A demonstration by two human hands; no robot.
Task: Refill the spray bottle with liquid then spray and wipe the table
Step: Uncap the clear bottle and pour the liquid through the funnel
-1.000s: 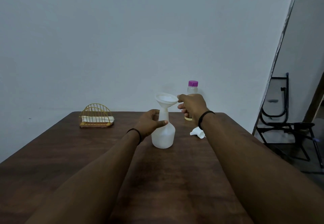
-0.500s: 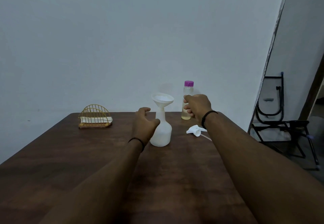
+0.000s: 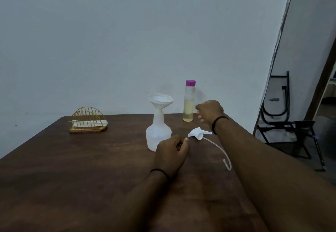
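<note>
The white spray bottle (image 3: 158, 133) stands upright on the brown desk (image 3: 72, 168) with a white funnel (image 3: 160, 101) seated in its neck. The left hand (image 3: 171, 156) rests on the desk just in front of the bottle's base, its fingers (image 3: 179, 143) loosely curled and holding nothing. The right hand (image 3: 210, 111) hangs above the desk just to the right of the refill bottle (image 3: 189, 102), curled fingers apart from it and gripping nothing that I can see. Between the two hands lies the spray head (image 3: 198, 133), its clear tube (image 3: 221, 150) curving toward the right forearm.

Half a second ago the left hand was up against the spray bottle's side and the right hand was touching the refill bottle; both have since drawn back, the left one down onto the desk.

The spray bottle is translucent, wide at the bottom and narrow at the neck. The refill bottle is clear with a purple cap (image 3: 190, 82) and pale yellow liquid in its lower half. At the far left of the desk sits a gold wire holder (image 3: 88, 121) with white cloth inside.
</note>
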